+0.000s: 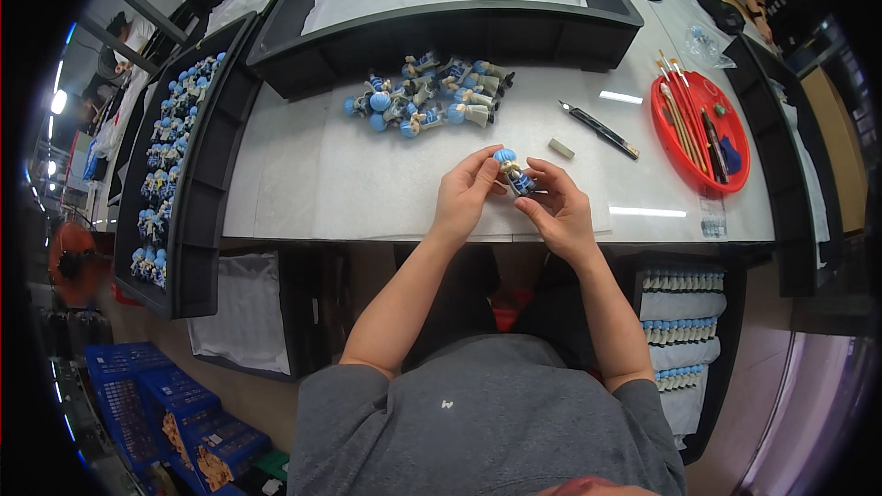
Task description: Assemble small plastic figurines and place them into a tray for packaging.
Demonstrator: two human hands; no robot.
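Observation:
Between my two hands, over the near edge of the white table (367,207), I hold a small figurine (516,176) with a light blue head and a blue-and-white body. The fingers of my left hand (469,191) close on its head side. My right hand (559,207) grips it near its lower end, thumb below. Beyond my hands lies a loose pile of similar figurines (421,96), blue-headed with pale legs and dark feet. A small grey block (560,148) and a black cutter knife (599,129) rest to the right of the pile.
A red oval tray (746,152) with brushes stands at the right. A large black crate (441,32) lined with white sits at the back. Figurines fill the black crate (197,165) at left and stand in rows in a lower crate (680,331) at right. People work nearby.

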